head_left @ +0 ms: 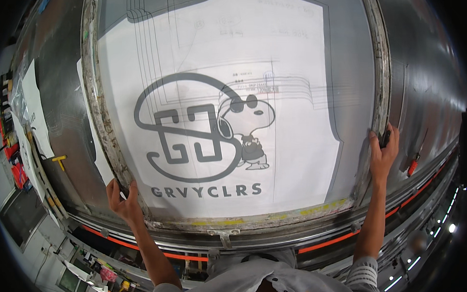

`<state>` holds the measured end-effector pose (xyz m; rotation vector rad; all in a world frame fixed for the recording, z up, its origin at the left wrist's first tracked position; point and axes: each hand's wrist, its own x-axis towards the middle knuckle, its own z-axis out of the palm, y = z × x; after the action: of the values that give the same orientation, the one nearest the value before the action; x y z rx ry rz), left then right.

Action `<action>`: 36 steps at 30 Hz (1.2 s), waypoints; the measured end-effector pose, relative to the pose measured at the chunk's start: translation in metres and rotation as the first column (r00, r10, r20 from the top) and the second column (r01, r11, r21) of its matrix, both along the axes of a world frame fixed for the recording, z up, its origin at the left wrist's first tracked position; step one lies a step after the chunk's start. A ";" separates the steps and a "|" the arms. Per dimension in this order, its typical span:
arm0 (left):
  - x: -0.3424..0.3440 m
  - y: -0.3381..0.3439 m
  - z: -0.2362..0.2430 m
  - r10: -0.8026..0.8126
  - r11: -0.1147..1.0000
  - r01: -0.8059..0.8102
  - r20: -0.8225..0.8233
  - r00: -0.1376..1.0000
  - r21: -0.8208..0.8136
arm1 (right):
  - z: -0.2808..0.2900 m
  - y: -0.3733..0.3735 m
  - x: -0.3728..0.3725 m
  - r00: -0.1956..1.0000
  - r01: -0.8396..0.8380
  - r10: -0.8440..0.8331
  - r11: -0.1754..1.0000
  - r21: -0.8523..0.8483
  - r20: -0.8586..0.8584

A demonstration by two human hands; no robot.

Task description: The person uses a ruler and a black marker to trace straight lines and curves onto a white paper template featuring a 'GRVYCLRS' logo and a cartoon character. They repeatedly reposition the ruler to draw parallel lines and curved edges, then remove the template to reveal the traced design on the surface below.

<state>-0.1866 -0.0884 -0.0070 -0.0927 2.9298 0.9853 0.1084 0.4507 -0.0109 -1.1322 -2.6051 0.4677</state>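
Note:
A large screen-printing frame (97, 108) with worn, stained rails lies in front of me. Its see-through mesh bears a grey design (188, 76): looping lines, a cartoon dog in sunglasses and headphones, and a row of lettering. White pattern paper (300, 148) with thin garment outlines shows beneath the mesh. My left hand (124, 201) grips the left rail near its lower corner, thumb and fingers on either side; a small white bit shows between them. Higher up, my right hand (385, 154) is closed around the right rail. A small black object (384, 138) shows among its fingers, its kind unclear.
The frame rests on a dark metal table (425, 91). A red-handled screwdriver (413, 166) lies right of it, a yellow T-shaped tool (59, 161) to the left near cut white sheets (36, 113). An orange-striped rail (328, 243) runs along the near edge, close to my body.

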 end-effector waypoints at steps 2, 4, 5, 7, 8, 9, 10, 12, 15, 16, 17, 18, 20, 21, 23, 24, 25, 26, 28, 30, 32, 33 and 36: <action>-0.001 0.001 0.000 -0.002 1.000 0.002 -0.002 1.000 0.005 | 0.002 0.000 -0.002 1.000 0.024 -0.024 0.999 -0.024 0.002; 0.001 -0.001 0.000 0.000 1.000 0.000 -0.007 1.000 -0.007 | 0.001 -0.003 -0.005 0.999 0.044 -0.044 0.997 -0.064 0.004; 0.001 -0.002 0.000 0.003 1.000 -0.004 -0.009 1.000 -0.014 | 0.000 -0.003 -0.005 0.999 0.049 -0.048 0.997 -0.052 0.021; 0.004 -0.015 -0.010 -0.063 0.996 0.058 -0.070 0.996 -0.073 | -0.002 0.001 -0.002 0.997 0.050 -0.048 0.998 -0.035 0.053; 0.003 -0.023 -0.010 -0.096 0.990 0.083 -0.109 0.989 -0.117 | -0.003 0.000 0.002 0.995 0.043 -0.043 0.999 0.005 0.086; 0.000 -0.022 -0.005 -0.080 0.992 0.072 -0.084 0.993 -0.100 | -0.003 0.001 0.008 0.997 0.043 -0.041 0.999 -0.027 0.066; 0.000 -0.014 -0.003 -0.064 0.995 0.059 -0.058 0.996 -0.082 | -0.006 0.004 0.014 0.999 0.040 -0.038 0.997 -0.064 0.031; -0.002 -0.012 -0.004 -0.045 0.998 0.045 -0.009 0.999 -0.043 | -0.010 0.008 0.023 0.999 0.036 -0.036 0.993 -0.112 0.001; 0.000 -0.012 -0.001 -0.071 0.995 0.069 -0.017 0.997 -0.078 | -0.014 0.012 0.026 1.000 0.021 -0.023 0.991 -0.135 -0.009; 0.001 -0.014 -0.002 -0.038 0.998 0.037 -0.013 0.999 -0.054 | -0.015 0.012 0.025 1.000 0.019 -0.021 0.991 -0.133 -0.010; 0.002 -0.014 -0.002 -0.046 0.997 0.045 -0.017 0.999 -0.065 | -0.015 0.011 0.023 1.000 0.018 -0.019 0.991 -0.131 -0.011; 0.002 -0.013 0.000 -0.054 0.996 0.052 -0.020 0.998 -0.077 | -0.016 0.010 0.022 0.999 0.042 -0.045 0.990 -0.132 -0.018; 0.003 -0.013 0.000 -0.029 0.997 0.028 -0.012 1.000 -0.067 | -0.017 0.009 0.023 0.999 0.033 -0.034 0.994 -0.102 -0.013; 0.002 -0.011 0.001 -0.027 0.997 0.027 -0.006 1.000 -0.069 | -0.016 0.009 0.023 1.000 0.029 -0.030 0.996 -0.086 -0.008; 0.000 -0.005 0.005 -0.027 0.997 0.028 0.008 1.000 -0.071 | -0.015 0.007 0.020 1.000 0.000 0.001 0.999 -0.044 0.024; 0.000 -0.005 0.006 -0.013 0.998 0.015 0.023 1.000 -0.065 | -0.014 0.010 0.024 1.000 -0.003 0.004 0.999 -0.036 0.027; 0.000 -0.008 0.004 -0.028 0.996 0.028 0.006 1.000 -0.088 | -0.015 0.011 0.027 0.999 -0.004 0.005 1.000 -0.027 0.032; -0.001 -0.014 0.002 -0.045 0.993 0.043 -0.010 0.999 -0.110 | -0.018 0.010 0.027 0.998 0.057 -0.056 0.989 -0.135 0.013; 0.001 -0.011 -0.002 -0.063 0.989 0.061 -0.010 0.998 -0.133 | -0.009 0.013 0.042 0.979 0.198 -0.201 0.933 -0.300 0.020; 0.003 -0.020 -0.003 -0.094 0.984 0.087 -0.044 0.995 -0.157 | -0.021 0.014 0.051 0.983 0.161 -0.177 0.956 -0.244 -0.045; 0.005 -0.018 -0.002 -0.071 0.984 0.063 -0.043 0.997 -0.164 | -0.005 0.001 0.005 0.998 0.059 -0.055 0.992 -0.114 0.044; 0.003 -0.016 0.000 -0.084 0.983 0.083 0.003 0.996 -0.166 | -0.003 0.000 0.001 0.999 0.040 -0.037 0.995 -0.093 0.039; 0.001 -0.011 0.000 -0.022 0.993 0.026 0.029 0.999 -0.116 | 0.005 -0.004 -0.012 0.999 0.020 -0.017 0.996 -0.088 0.039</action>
<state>-0.1853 -0.0994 -0.0073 -0.0745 2.9539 0.8037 0.0967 0.4469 -0.0055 -1.2039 -2.6278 0.5679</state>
